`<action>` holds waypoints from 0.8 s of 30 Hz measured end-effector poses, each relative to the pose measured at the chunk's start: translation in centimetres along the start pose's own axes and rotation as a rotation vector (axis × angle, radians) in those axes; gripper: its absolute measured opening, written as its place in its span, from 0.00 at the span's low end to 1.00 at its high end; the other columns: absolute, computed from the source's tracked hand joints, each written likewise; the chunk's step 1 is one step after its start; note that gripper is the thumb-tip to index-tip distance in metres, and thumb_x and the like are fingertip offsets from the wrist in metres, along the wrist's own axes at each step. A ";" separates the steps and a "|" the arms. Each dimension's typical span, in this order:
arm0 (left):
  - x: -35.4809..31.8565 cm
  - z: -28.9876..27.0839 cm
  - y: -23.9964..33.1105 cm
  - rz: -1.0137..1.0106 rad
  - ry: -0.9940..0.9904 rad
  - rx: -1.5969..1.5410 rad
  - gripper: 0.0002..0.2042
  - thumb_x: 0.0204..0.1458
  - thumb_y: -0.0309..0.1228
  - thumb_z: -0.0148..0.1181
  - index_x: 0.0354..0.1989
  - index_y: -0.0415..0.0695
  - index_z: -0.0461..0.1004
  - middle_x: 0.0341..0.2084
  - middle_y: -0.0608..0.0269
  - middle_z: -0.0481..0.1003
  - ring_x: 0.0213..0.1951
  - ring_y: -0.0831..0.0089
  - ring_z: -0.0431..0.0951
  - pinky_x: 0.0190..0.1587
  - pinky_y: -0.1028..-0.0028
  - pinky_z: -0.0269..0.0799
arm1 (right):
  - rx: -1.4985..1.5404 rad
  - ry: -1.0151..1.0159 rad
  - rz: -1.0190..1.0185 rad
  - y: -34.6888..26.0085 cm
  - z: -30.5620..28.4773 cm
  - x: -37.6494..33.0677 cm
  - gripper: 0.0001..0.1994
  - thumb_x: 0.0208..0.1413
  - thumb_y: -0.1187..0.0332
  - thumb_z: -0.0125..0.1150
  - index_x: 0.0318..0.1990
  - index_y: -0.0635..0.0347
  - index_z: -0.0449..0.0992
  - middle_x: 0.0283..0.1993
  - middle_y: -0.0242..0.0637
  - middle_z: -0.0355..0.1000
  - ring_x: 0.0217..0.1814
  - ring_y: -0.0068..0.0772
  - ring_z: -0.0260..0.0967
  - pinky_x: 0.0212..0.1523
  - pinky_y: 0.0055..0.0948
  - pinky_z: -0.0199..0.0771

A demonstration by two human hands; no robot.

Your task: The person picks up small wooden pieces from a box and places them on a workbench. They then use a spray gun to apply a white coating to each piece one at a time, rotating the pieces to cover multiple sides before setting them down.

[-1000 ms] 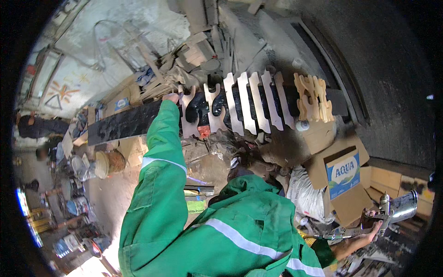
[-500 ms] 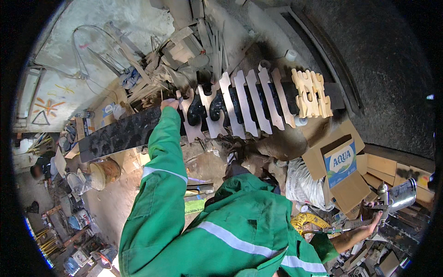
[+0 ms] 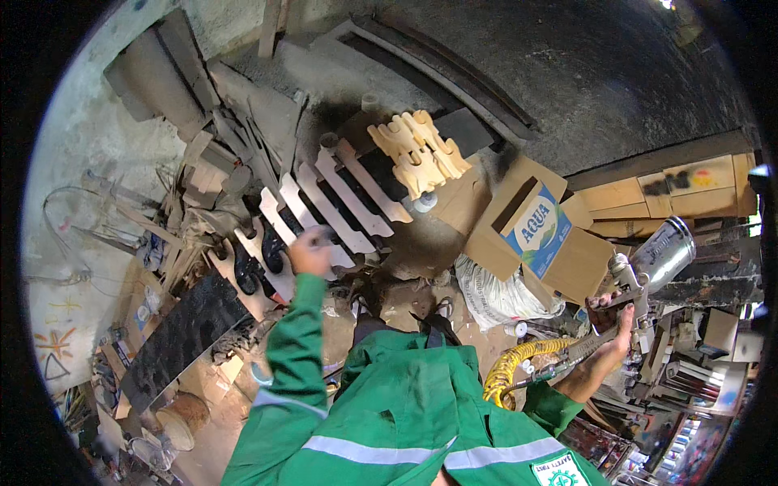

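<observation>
My right hand [image 3: 613, 326] is wrapped round the handle of a spray gun [image 3: 630, 279] with a silver metal cup [image 3: 664, 251], held out at the right. My left hand [image 3: 310, 253] is smeared by motion over the near ends of a row of shaped wooden pieces; its fingers cannot be made out. Several pale, curvy-edged wooden slats [image 3: 348, 194] lie side by side across a long black board [image 3: 182, 344]. Toward the left of that row are hooked, scrolled pieces [image 3: 271, 259]. A stack of lighter bare wooden cutouts [image 3: 417, 154] sits at the board's far right.
An open cardboard box [image 3: 527, 223] stands right of the board, with a white sack [image 3: 498, 292] before it. The yellow coiled hose [image 3: 519, 360] runs by my right forearm. Scrap wood [image 3: 219, 154] piles up behind the board. A bucket [image 3: 182, 417] stands lower left.
My view has turned toward the right. My left hand has moved from the left end of the row to the near ends of the middle slats. The spray gun stays in my right hand.
</observation>
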State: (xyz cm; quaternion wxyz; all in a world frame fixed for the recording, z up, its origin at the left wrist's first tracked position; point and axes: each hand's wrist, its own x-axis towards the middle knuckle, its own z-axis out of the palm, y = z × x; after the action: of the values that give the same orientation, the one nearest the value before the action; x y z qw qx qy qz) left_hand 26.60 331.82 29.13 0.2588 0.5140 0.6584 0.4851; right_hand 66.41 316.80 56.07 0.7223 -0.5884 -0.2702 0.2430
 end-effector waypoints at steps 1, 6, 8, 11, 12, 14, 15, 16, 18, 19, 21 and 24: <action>0.4 4.1 1.5 -0.171 -0.030 -0.082 0.09 0.39 0.20 0.56 0.30 0.41 0.77 0.26 0.55 0.78 0.30 0.67 0.79 0.35 0.71 0.73 | 0.087 -0.088 0.006 0.0 -0.3 0.1 0.17 0.60 0.59 0.46 0.45 0.68 0.66 0.35 0.42 0.66 0.37 0.35 0.65 0.46 0.37 0.67; 5.0 18.7 6.7 0.113 -0.309 0.169 0.19 0.39 0.23 0.57 0.44 0.42 0.71 0.33 0.47 0.75 0.38 0.53 0.75 0.42 0.61 0.70 | 0.121 0.050 0.019 0.2 -3.5 1.2 0.18 0.59 0.60 0.44 0.48 0.67 0.63 0.37 0.41 0.65 0.39 0.33 0.63 0.47 0.33 0.64; 6.1 23.2 7.2 0.197 -0.421 0.386 0.31 0.38 0.23 0.56 0.57 0.45 0.59 0.45 0.44 0.69 0.50 0.51 0.68 0.52 0.58 0.63 | 0.077 0.166 0.020 0.3 -5.6 2.0 0.18 0.59 0.61 0.45 0.49 0.67 0.63 0.38 0.41 0.65 0.40 0.34 0.63 0.48 0.34 0.64; 7.6 28.0 5.7 0.328 -0.594 0.801 0.33 0.39 0.26 0.58 0.59 0.50 0.58 0.49 0.43 0.66 0.53 0.49 0.64 0.55 0.56 0.60 | 0.109 0.160 -0.003 0.5 -9.2 3.7 0.19 0.60 0.60 0.44 0.51 0.66 0.64 0.38 0.40 0.67 0.40 0.33 0.64 0.47 0.32 0.65; 7.8 28.9 5.0 0.267 -0.553 0.852 0.35 0.40 0.29 0.59 0.61 0.57 0.56 0.50 0.44 0.66 0.54 0.50 0.62 0.55 0.55 0.58 | 0.096 0.156 -0.033 0.3 -10.5 4.3 0.19 0.59 0.60 0.44 0.51 0.66 0.64 0.39 0.40 0.66 0.41 0.33 0.64 0.48 0.33 0.64; 8.5 30.1 4.3 0.342 -0.456 0.933 0.28 0.46 0.30 0.54 0.60 0.48 0.59 0.45 0.48 0.70 0.47 0.48 0.68 0.47 0.53 0.67 | 0.210 0.070 -0.047 0.2 -12.5 6.6 0.19 0.58 0.60 0.46 0.50 0.67 0.63 0.38 0.40 0.64 0.40 0.33 0.62 0.47 0.33 0.63; 8.5 29.9 4.4 0.374 -0.429 0.934 0.25 0.47 0.29 0.53 0.58 0.47 0.62 0.40 0.47 0.72 0.44 0.48 0.70 0.45 0.55 0.69 | 0.194 0.093 -0.049 -0.1 -13.7 7.8 0.20 0.58 0.60 0.46 0.50 0.67 0.63 0.39 0.40 0.64 0.40 0.33 0.62 0.47 0.33 0.63; 9.0 29.7 4.8 0.305 -0.447 0.883 0.29 0.42 0.29 0.58 0.58 0.50 0.63 0.40 0.47 0.73 0.44 0.48 0.70 0.45 0.56 0.69 | 0.194 0.113 -0.036 -0.3 -14.6 8.9 0.20 0.58 0.60 0.46 0.50 0.67 0.63 0.39 0.40 0.65 0.40 0.32 0.62 0.47 0.32 0.63; 9.1 28.2 6.7 0.279 -0.404 0.886 0.30 0.36 0.27 0.62 0.55 0.51 0.67 0.33 0.47 0.74 0.37 0.48 0.73 0.41 0.58 0.70 | 0.080 0.349 0.007 -0.6 -16.3 10.8 0.20 0.59 0.60 0.46 0.51 0.67 0.63 0.40 0.40 0.65 0.41 0.32 0.63 0.48 0.32 0.63; 9.3 27.0 8.1 0.277 -0.350 0.742 0.31 0.34 0.28 0.64 0.55 0.49 0.66 0.33 0.44 0.74 0.37 0.49 0.74 0.41 0.60 0.71 | 0.023 0.392 0.020 -0.6 -17.0 11.7 0.20 0.59 0.60 0.45 0.51 0.67 0.63 0.40 0.40 0.66 0.42 0.32 0.63 0.50 0.33 0.63; 8.7 24.2 11.4 0.303 -0.231 0.378 0.33 0.33 0.26 0.66 0.55 0.45 0.65 0.37 0.45 0.74 0.41 0.54 0.75 0.43 0.67 0.72 | 0.184 0.274 0.007 -0.3 -18.2 13.9 0.20 0.59 0.59 0.44 0.51 0.66 0.63 0.42 0.41 0.66 0.44 0.32 0.64 0.52 0.34 0.63; 6.8 20.5 18.5 0.202 -0.181 -0.412 0.31 0.43 0.17 0.61 0.58 0.42 0.58 0.44 0.59 0.72 0.44 0.73 0.73 0.46 0.75 0.69 | 0.257 0.104 0.066 -0.6 -19.8 16.7 0.22 0.58 0.58 0.45 0.54 0.66 0.61 0.46 0.46 0.66 0.49 0.40 0.65 0.56 0.41 0.61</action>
State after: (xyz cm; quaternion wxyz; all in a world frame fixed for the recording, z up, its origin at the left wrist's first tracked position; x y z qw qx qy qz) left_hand 49.43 345.82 38.85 0.3660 0.5551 0.4650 0.5845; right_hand 92.10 313.68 55.17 0.7963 -0.5115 -0.1796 0.2683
